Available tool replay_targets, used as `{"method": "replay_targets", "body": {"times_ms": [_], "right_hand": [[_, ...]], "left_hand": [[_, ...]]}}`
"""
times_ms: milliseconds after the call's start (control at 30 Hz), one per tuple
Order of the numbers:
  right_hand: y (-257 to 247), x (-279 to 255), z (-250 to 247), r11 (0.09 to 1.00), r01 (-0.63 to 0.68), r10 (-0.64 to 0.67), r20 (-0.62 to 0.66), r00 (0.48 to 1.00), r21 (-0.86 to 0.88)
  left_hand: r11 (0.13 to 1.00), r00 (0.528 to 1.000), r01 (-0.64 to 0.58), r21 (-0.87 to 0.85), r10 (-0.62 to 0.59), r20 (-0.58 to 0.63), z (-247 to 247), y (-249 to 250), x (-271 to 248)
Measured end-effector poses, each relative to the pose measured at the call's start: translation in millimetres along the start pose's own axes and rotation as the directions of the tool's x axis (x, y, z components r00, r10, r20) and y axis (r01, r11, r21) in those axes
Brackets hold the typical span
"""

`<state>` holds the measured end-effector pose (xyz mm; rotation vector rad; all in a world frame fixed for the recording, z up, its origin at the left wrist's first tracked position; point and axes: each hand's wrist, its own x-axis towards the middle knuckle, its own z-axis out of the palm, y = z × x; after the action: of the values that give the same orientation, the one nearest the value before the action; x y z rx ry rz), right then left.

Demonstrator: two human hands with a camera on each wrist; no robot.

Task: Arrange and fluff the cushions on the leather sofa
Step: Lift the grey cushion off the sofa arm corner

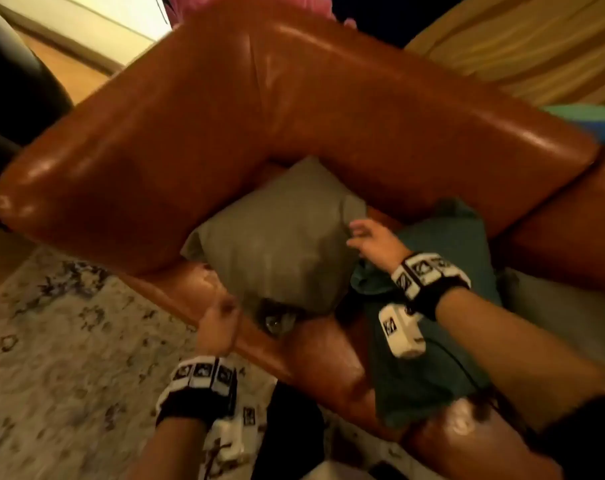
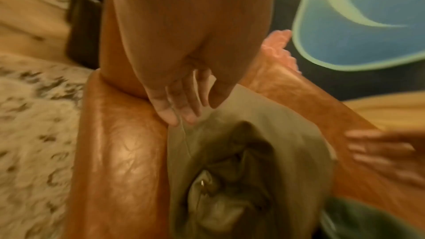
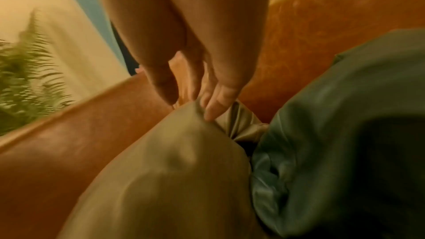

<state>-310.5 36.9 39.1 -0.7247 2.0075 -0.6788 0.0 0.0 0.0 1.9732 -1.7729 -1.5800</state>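
An olive cushion [image 1: 276, 244] leans in the corner of the brown leather sofa [image 1: 224, 133]. A teal cushion [image 1: 432, 341] lies next to it on the right. My left hand [image 1: 221, 317] is at the olive cushion's near left edge, by the armrest. In the left wrist view its fingers [image 2: 174, 108] are straight and touch the olive cushion [image 2: 264, 115]. My right hand [image 1: 363, 233] rests on the cushion's far right corner. In the right wrist view its fingertips [image 3: 214, 108] press the bunched corner of the olive cushion [image 3: 161, 179], thumb apart, beside the teal cushion [image 3: 345, 115]. The olive cushion's near corner [image 2: 218, 188] is crumpled and dark.
A patterned pale rug [image 1: 51, 341] covers the floor left of the sofa. A dark chair [image 1: 10, 81] stands at the far left. Yellow curtains [image 1: 519, 46] hang behind the sofa back. A fern [image 3: 27, 79] grows beyond the armrest. A pale grey cushion [image 1: 553, 306] lies further right.
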Motion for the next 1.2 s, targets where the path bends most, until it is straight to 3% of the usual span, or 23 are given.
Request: {"method": "replay_targets", "body": {"times_ms": [67,133,200,267,367,500,600,700,767,900,1033,1133,1200], "right_hand": [[-2.6,39.4,-3.2,0.995,-0.091,0.098,-0.148,0.984,0.051],[5.7,77.2,-9.8,0.969,-0.211,0.233,-0.196,0.953,0.125],[9.9,87.1,-7.7,0.919,-0.317,0.356,-0.148,0.923,0.234],[2.4,87.9,2.1,0.871,-0.384,0.432,-0.107,0.895,0.307],[-5.1,87.5,10.8,0.901,-0.378,0.41,-0.135,0.902,0.212],[-38.6,73.9,9.9,0.974,-0.208,0.219,-0.134,0.966,0.094],[-81.7,69.2,8.4,0.989,-0.064,0.065,-0.004,0.998,0.133],[-129.3,76.6,6.6,0.978,0.05,-0.085,0.173,0.981,0.201],[-150.9,86.4,2.2,0.976,0.095,-0.136,0.202,0.97,0.198],[-134.5,108.0,-1.5,0.998,0.053,-0.053,-0.01,0.999,0.031],[-92.5,105.7,12.0,0.985,-0.159,0.158,0.007,0.987,0.074],[-87.9,100.8,8.8,0.988,-0.153,0.154,-0.027,0.988,0.02],[-99.3,97.7,-0.7,0.995,-0.079,0.08,-0.017,0.997,0.06]], "left_hand": [[0.987,0.995,0.061,-0.147,-0.072,-0.07,-4.4,-0.8,25.7],[0.943,0.985,0.161,-0.292,-0.174,-0.02,-3.8,7.2,41.3],[0.845,0.951,0.306,-0.44,-0.297,0.089,6.8,10.2,46.2],[0.736,0.88,0.474,-0.484,-0.416,0.23,15.4,5.7,50.9],[0.633,0.806,0.591,-0.5,-0.439,0.397,19.7,7.2,48.1],[0.627,0.893,0.45,-0.636,-0.332,0.304,9.7,26.3,41.4],[0.633,0.938,0.347,-0.692,-0.236,0.254,-16.2,39.7,37.5],[0.523,0.969,0.236,-0.819,-0.194,0.155,-37.2,38.9,37.7],[0.502,0.976,0.184,-0.845,-0.196,0.096,-40.5,34.8,38.0],[0.618,0.969,0.231,-0.751,-0.22,0.116,-21.8,32.8,45.1],[0.544,0.974,0.186,-0.818,-0.212,0.081,0.9,31.9,54.0],[0.707,0.984,0.099,-0.7,-0.176,-0.039,3.2,32.6,48.8],[0.712,0.975,0.106,-0.694,-0.213,-0.069,-7.9,34.2,49.2]]}}
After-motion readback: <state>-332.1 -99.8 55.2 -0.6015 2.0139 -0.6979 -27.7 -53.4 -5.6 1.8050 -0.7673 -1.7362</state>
